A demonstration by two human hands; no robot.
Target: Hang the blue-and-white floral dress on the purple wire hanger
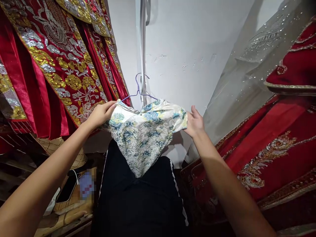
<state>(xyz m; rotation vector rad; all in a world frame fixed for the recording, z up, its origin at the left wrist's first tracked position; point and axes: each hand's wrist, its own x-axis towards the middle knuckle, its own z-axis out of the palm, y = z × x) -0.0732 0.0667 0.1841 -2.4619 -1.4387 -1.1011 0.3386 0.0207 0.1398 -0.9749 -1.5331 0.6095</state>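
Note:
A white top with a blue, green and yellow floral pattern point(145, 135) hangs from a thin purple hanger point(138, 92) in front of me. Its hem tapers to a point over my dark-clothed lap. My left hand point(102, 113) pinches the fabric at the left shoulder, thumb along the edge. At the opposite side, my right hand point(195, 123) holds the sleeve edge; its thumb sticks up and its other fingers are partly hidden by the cloth. The top is spread between both hands, and a small button point(141, 114) shows at the neckline.
Red garments with gold and silver embroidery point(71, 79) hang at left. At right are a sheer sparkly white fabric point(237, 65) and a beaded red garment point(278, 154). A phone point(67, 189) with a white cable lies on a wooden surface point(71, 212) at lower left. Ahead is a white wall point(192, 39).

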